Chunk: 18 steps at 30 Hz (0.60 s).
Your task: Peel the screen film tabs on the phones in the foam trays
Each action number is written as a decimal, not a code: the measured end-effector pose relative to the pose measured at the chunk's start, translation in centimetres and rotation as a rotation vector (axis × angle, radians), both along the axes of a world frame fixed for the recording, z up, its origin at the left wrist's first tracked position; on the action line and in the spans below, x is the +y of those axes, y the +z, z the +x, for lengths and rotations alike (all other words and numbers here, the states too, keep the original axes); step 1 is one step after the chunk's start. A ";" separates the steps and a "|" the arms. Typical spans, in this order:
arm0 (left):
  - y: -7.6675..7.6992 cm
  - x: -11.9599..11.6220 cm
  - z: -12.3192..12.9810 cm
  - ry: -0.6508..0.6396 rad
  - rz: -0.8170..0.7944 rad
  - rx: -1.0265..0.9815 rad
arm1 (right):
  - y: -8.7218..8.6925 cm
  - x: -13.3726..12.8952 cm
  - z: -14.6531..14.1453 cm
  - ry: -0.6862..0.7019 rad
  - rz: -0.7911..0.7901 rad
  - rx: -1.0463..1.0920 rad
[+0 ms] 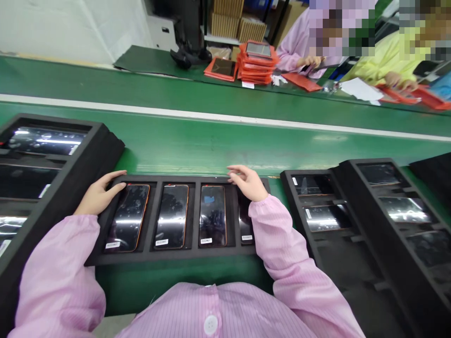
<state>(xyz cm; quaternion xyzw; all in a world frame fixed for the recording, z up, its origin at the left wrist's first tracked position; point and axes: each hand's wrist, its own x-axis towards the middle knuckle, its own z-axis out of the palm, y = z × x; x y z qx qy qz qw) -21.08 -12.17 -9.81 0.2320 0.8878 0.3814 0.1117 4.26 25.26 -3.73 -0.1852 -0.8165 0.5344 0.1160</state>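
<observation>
In front of me lies a black foam tray [176,256] with a row of several compartments, each holding a smartphone. The leftmost phone [128,218] has a dark glossy screen, an orange edge and a white label at its lower end. A blue patch shows on the screen of the third phone [212,216]. My left hand [98,193] grips the tray's far left corner, thumb on top and fingers along the outside. Over the far right corner is my right hand [248,183], its fingers loosely bent and apart, partly covering the rightmost phone [245,218].
Stacked foam trays with phones stand on the left [105,141] and right [347,176]. Beyond the green conveyor [211,145], a bench carries red pouches [256,70] in a pile. Across it work a person in a pink sleeve [294,40] and another in yellow [378,56].
</observation>
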 end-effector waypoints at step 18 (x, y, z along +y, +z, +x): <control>0.8 2.1 -0.6 -0.025 -0.003 -0.069 | -0.4 2.0 7.5 -0.064 0.627 -0.196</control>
